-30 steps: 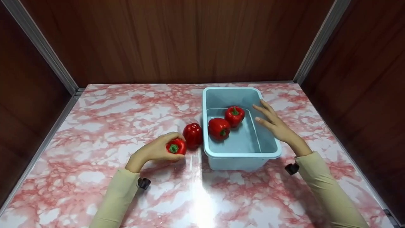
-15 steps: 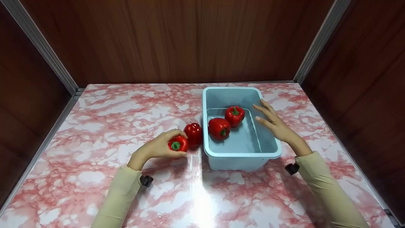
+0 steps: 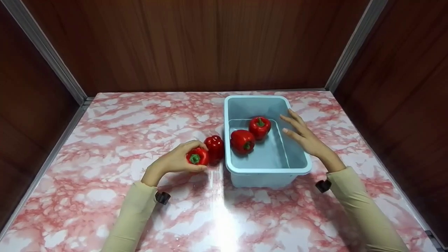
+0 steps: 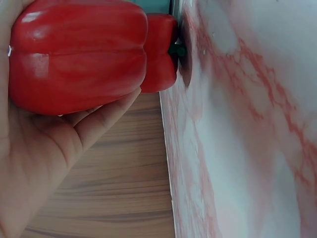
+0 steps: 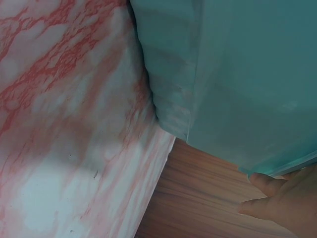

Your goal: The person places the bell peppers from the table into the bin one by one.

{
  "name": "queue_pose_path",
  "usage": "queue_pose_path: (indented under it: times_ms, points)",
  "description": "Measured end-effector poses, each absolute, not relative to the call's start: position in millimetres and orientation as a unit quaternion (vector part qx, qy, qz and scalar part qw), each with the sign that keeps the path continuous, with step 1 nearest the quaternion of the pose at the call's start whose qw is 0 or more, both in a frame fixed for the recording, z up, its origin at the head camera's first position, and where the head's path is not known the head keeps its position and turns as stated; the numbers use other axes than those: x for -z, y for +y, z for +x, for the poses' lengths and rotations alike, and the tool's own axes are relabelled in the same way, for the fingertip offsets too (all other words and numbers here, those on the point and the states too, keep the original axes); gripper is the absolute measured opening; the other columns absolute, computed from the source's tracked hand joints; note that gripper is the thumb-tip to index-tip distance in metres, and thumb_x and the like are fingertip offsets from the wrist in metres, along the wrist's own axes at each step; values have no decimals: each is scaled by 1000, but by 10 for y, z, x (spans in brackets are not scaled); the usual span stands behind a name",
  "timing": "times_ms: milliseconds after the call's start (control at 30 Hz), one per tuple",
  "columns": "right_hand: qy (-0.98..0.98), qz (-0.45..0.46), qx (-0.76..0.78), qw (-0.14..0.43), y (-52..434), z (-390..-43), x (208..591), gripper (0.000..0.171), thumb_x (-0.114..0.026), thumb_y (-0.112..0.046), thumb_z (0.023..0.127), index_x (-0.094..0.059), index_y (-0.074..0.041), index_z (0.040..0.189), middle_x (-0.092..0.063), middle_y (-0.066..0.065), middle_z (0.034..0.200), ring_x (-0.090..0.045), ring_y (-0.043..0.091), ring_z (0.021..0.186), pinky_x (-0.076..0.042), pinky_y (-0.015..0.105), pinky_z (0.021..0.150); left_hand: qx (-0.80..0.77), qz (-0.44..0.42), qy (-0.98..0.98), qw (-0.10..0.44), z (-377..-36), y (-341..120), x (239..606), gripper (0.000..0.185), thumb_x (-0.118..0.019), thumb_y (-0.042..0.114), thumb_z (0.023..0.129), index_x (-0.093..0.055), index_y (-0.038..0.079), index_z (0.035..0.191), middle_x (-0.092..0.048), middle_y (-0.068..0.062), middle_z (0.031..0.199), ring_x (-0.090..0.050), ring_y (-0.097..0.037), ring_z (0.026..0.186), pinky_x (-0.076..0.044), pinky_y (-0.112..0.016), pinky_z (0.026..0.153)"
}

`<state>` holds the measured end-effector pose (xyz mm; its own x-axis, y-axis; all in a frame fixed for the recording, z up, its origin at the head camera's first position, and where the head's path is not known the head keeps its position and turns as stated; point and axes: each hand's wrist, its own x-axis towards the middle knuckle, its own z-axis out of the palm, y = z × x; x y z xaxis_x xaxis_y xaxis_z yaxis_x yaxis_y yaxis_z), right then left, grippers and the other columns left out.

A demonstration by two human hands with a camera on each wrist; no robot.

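Note:
My left hand (image 3: 176, 160) grips a red bell pepper (image 3: 197, 156) just above the marble table, its green stem facing me; in the left wrist view this pepper (image 4: 79, 54) fills my palm. A second red pepper (image 3: 214, 147) sits on the table right behind it, against the left wall of a light blue plastic bin (image 3: 267, 169). Two more red peppers (image 3: 242, 141) (image 3: 259, 127) lie inside the bin. My right hand (image 3: 302, 134) rests with straight fingers on the bin's right rim; the right wrist view shows the bin's outer wall (image 5: 237, 79) close up.
The pink-veined marble table (image 3: 115, 115) is enclosed by brown wooden walls (image 3: 196, 45) at the back and both sides. A bright glare strip (image 3: 220, 217) runs down the table's front middle.
My left hand has carried the gripped pepper slightly up and right, closer to the pepper beside the bin. The right hand and the bin have stayed put.

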<state>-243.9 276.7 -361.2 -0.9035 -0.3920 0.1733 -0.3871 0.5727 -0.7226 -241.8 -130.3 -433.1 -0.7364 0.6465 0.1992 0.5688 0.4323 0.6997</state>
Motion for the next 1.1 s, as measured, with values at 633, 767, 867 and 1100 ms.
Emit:
queue_pose_path:
  times_ms: [633,767,867,1100]
  points:
    - [886,-212,411,16,2776,-2457,3638,49,-47,-18,97,-34,-3,142,-3,19,154,2,37,140,-1,65,107,-403,357,842,39,-2431,-1270,4259,49,-79,29,73,-55,18,115,-56,7,110,-54,-12,98,-47,-35,86]
    - [886,-212,412,14,2779,-2458,3639,49,-47,-18,97,-34,-3,142,-3,19,154,2,37,141,-2,64,107,-406,358,840,43,-2325,-1243,4085,49,-78,23,75,-55,9,115,-57,-1,111,-54,-16,99,-47,-35,86]
    - [885,-213,414,17,2780,-2456,3637,49,-47,-18,97,-34,-3,142,-2,19,154,2,37,141,-2,64,107,-407,359,839,44,-2258,-1229,3959,47,-77,22,75,-55,6,114,-57,-4,110,-55,-17,98,-47,-33,85]
    - [883,-219,415,11,2781,-2454,3631,49,-47,-15,97,-34,-2,142,-3,20,154,2,37,140,-2,64,107,-410,359,838,35,-2241,-1219,3905,45,-77,20,75,-56,6,112,-58,-5,109,-55,-17,97,-48,-32,84]
